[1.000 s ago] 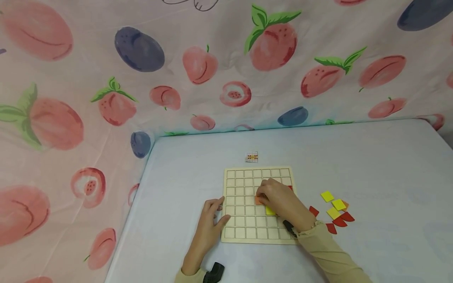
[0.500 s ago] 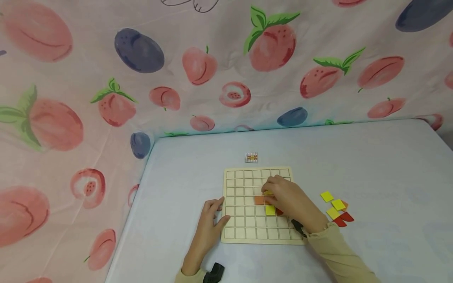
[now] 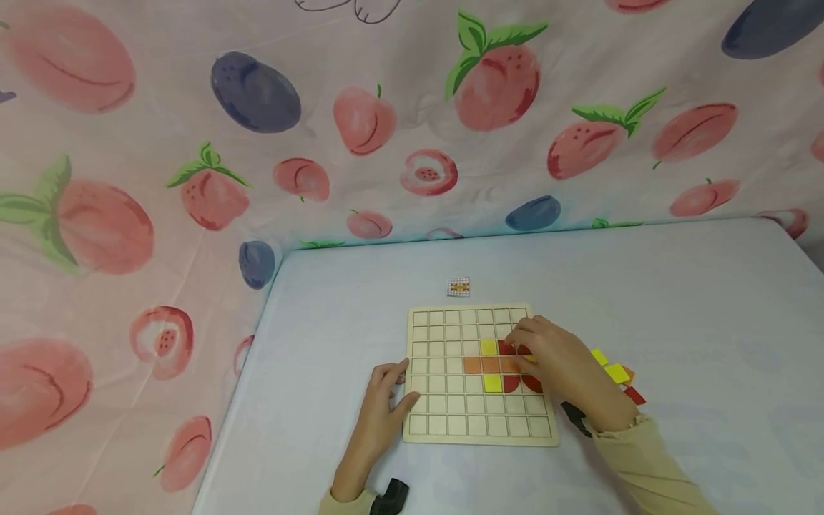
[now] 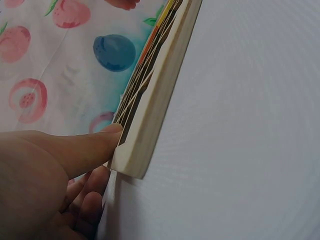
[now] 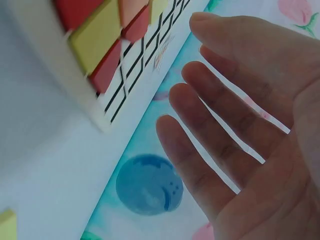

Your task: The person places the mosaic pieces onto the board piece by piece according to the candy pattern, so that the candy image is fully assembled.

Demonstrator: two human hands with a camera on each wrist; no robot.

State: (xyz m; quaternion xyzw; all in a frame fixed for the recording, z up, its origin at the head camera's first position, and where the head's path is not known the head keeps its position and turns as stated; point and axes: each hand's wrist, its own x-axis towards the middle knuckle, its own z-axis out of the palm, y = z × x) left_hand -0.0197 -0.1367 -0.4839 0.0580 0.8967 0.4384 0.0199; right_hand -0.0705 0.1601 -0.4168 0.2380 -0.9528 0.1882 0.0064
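A pale wooden grid board point(image 3: 438, 425) lies on the table. On it lie yellow squares point(image 3: 493, 383), a row of orange squares point(image 3: 491, 365) and red pieces with curved edges point(image 3: 511, 384). My left hand point(image 3: 380, 408) rests against the board's left edge; in the left wrist view its straight thumb point(image 4: 90, 150) touches the rim. Over the board's right side is my right hand point(image 3: 563, 357), covering some of the tiles. The right wrist view shows the right hand's fingers point(image 5: 195, 155) spread and holding nothing, beside a yellow tile point(image 5: 95, 37) and red ones.
To the right of the board lie loose yellow tiles point(image 3: 616, 373) and a red piece point(image 3: 634, 395), partly behind my right forearm. A small printed pattern card point(image 3: 459, 287) lies beyond the board. A fruit-print cloth point(image 3: 386, 121) hangs behind the table.
My right hand has shifted rightward across the board, uncovering the yellow, orange and red tiles in the middle. Its forearm now hides part of the loose pile. The left hand stays put.
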